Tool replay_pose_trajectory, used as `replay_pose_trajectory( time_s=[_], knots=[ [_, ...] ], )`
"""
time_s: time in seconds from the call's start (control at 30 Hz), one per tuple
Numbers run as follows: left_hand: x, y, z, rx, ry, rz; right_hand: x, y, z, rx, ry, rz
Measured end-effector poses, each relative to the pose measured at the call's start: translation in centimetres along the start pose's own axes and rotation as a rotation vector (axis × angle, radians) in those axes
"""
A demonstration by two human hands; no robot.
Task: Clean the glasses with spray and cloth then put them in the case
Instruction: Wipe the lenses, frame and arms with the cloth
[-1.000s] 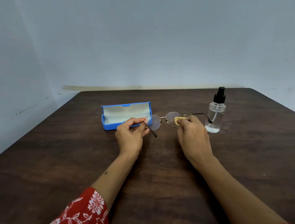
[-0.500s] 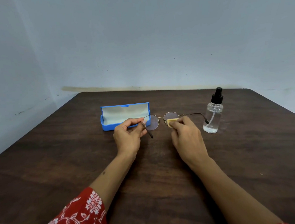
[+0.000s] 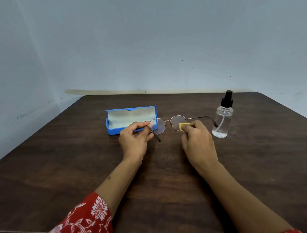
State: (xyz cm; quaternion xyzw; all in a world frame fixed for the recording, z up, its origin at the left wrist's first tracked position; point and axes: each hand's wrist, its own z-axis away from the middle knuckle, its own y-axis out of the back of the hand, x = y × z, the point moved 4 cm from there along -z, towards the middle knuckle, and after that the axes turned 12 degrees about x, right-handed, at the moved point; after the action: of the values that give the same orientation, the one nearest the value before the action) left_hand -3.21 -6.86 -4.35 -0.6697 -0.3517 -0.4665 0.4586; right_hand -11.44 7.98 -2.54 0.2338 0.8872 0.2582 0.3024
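Thin metal-framed glasses (image 3: 165, 123) with round lenses are held up above the table, both temples unfolded. My left hand (image 3: 135, 139) pinches the left temple near its hinge. My right hand (image 3: 197, 140) pinches a small yellow cloth (image 3: 183, 126) against the lower part of the right lens. A blue glasses case (image 3: 113, 128) lies open behind my left hand, its pale lining showing and nothing inside. A clear spray bottle (image 3: 222, 118) with a black nozzle stands upright to the right of my right hand.
A dark wooden table (image 3: 61, 171) fills the view, with a pale blue wall behind it and to the left. My left sleeve (image 3: 73, 229) is red with a white floral print.
The yellow cloth in my right hand has shifted a little across the right lens. My left hand keeps its pinch on the temple. The view has moved slightly.
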Motion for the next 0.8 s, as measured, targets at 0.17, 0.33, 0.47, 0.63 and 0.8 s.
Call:
replay_pose_trajectory(
  time_s=[0.17,0.33,0.47,0.63,0.8],
  knots=[
    [-0.2,0.0,0.0,-0.002,0.002,-0.035,-0.2,-0.1,0.1,-0.021,0.034,-0.005],
    [-0.2,0.1,-0.1,0.006,0.003,-0.037,-0.2,-0.3,0.2,-0.024,0.03,0.004],
    [-0.3,0.1,-0.1,0.002,-0.001,-0.051,0.0,-0.1,0.1,0.008,-0.02,0.013],
    [-0.4,0.1,-0.1,-0.002,-0.001,-0.058,-0.7,-0.6,0.4,-0.041,0.047,0.001],
    [-0.5,-0.1,-0.3,-0.016,0.0,-0.058,0.0,-0.3,0.1,0.004,-0.055,0.026]
  ],
)
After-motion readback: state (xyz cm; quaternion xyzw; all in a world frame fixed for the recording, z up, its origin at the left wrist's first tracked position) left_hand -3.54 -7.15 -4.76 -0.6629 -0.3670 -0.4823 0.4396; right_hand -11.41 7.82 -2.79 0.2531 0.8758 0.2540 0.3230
